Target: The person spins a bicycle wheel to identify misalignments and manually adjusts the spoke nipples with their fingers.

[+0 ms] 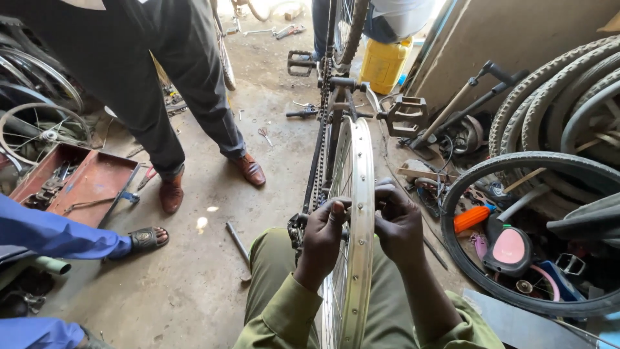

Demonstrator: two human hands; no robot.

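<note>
**Both hands pinched at the bare rim**

The left hand (325,229) and the right hand (397,223) close in from either side of a bare silver wheel rim (360,213), fingertips drawn narrow against it. Whether they pinch a spoke, a nipple or some small tool I cannot tell; the fingers cover it. The rim stands upright between the seated person's knees, edge-on to them, mounted in an upturned bicycle frame (336,97). The chain (318,161) runs along the rim's left side, and two black pedals (405,115) stick out beyond it.

On the concrete floor just left of the person's knee lies a metal rod-like tool (237,245). Further left sits a red tool tray (71,184) with wrenches in it, and a foot in a sandal (147,238) below a blue trouser leg. A bystander in dark trousers and brown shoes (248,169) stands beyond that. On the right, tyres (549,103) lean against the wall, one big tyre (516,226) lies round a clutter of parts, a pump (465,100) leans nearby, and a yellow jerrycan (384,64) stands at the back.
</note>
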